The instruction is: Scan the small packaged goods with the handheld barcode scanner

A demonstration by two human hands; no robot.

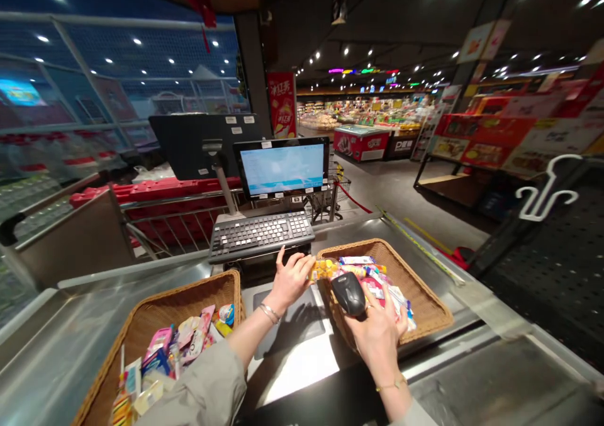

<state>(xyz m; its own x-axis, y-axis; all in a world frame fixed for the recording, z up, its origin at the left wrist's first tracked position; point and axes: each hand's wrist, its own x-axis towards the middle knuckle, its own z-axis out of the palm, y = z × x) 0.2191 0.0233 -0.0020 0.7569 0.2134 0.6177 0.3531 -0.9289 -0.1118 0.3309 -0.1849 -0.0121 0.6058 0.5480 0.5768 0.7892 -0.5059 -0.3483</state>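
In the head view my right hand (377, 331) is wrapped round a black handheld barcode scanner (348, 294), whose rounded head shows from above. The scanner is over the left side of a wicker basket (427, 287) that holds colourful small packets (357, 260). My left hand (293, 278) reaches to that basket's left rim, its fingers closed on the end of a yellow-orange packet (324, 269). Below the left wrist lies a flat grey panel (302, 322) in the counter. Part of the packets is hidden behind the scanner and my right hand.
A second wicker basket (136, 325) with mixed packets stands at the left. Behind the hands are a keyboard (262, 231) and a lit monitor (285, 169). The metal counter (533, 375) extends right, near a white hook (547, 190) on a dark panel.
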